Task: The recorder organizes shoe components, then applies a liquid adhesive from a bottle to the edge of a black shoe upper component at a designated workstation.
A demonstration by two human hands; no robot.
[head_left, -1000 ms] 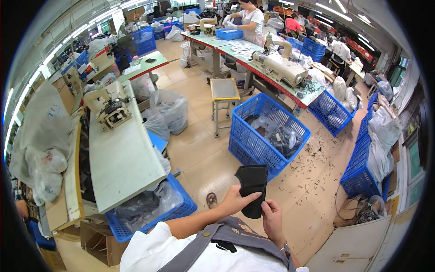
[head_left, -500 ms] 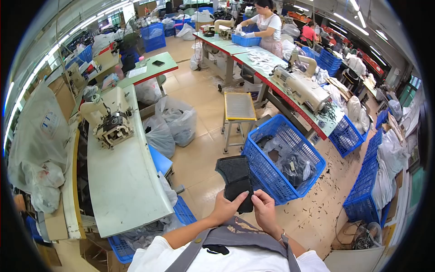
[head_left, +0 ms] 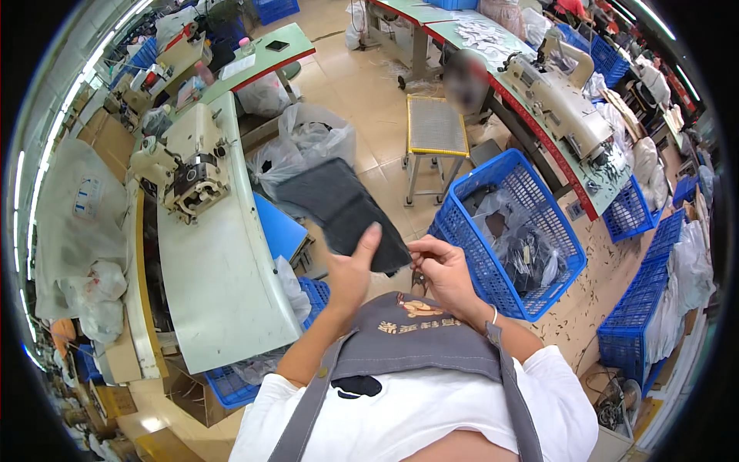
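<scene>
A flat black piece of cloth or leather, wide at its far end and creased across the middle, tilts up and away to the left over the floor. My left hand grips its near end, thumb on top and the fingers hidden beneath. Beside its near right corner is my right hand, thumb and forefinger pinched together. Whether those fingertips hold the edge, a thread or nothing is too small to make out.
To the right stands a blue crate with plastic-wrapped dark pieces. A yellow-edged stool is beyond. Sewing machines stand on the left white table and right green table. Clear bags lie on the floor; dark scraps litter the right.
The black piece has swung leftward and tilted. My right hand has shifted from gripping its near end to pinching beside its corner. The view has tipped further down.
</scene>
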